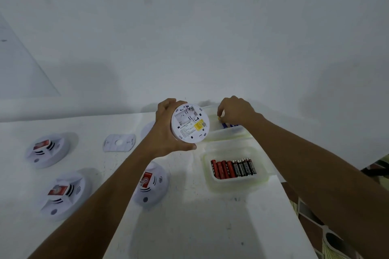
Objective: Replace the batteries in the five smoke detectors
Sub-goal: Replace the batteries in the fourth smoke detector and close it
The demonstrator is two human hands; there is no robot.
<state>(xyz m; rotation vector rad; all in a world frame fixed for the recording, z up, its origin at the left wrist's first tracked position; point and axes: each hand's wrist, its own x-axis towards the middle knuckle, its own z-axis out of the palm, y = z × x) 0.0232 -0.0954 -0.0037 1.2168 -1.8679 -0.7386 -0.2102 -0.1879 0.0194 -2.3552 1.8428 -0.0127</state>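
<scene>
My left hand holds a round white smoke detector above the table, its back with a yellow label facing me. My right hand reaches into the far clear container, fingertips pinched on a small battery with a yellow end; blue batteries lie in that container. A nearer clear container holds several red and black batteries. Three other detectors sit face up on the table: far left, near left and centre, partly behind my left forearm.
A white mounting plate lies flat on the white table, behind my left forearm. A second round white piece peeks out behind my left wrist. The table's right edge drops to a patterned floor. A white wall rises behind.
</scene>
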